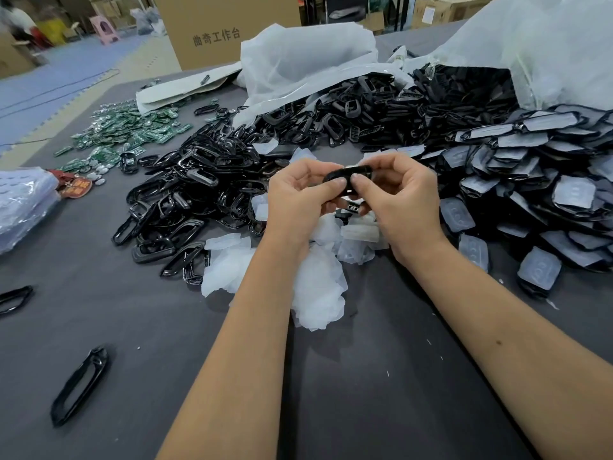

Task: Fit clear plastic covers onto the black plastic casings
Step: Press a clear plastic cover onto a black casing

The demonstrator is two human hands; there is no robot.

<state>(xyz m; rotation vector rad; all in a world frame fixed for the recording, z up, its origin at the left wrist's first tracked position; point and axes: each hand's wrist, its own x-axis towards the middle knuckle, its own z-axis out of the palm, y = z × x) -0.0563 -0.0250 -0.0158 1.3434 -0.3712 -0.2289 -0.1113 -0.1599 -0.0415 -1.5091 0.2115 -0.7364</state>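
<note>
Head view: two bare hands up over a gray table (381, 393), close together. Left hand (295, 197) with fingers curled, thumb pressed on the near edge of a black casing (346, 176). Right hand (398, 197) curled round the other end of the same casing, thumb tip just beside the left thumb. Casing pinched between both hands, held above the table. Cannot tell whether a clear cover sits on it.

Right under the hands, a heap of clear covers (315, 287), pale and milky, flat on the table. To the left of the hands, a big pile of black frames (185, 187), all tangled. Behind, more black parts spilling from a white plastic bag (298, 61). To the right, a wide stack of finished pieces (537, 167), black with clear tops. Far left, a scatter of green circuit boards (122, 134). Near the front left, one loose black frame (79, 386) alone on the table. At the back, a brown cardboard box (225, 28) on the floor.
</note>
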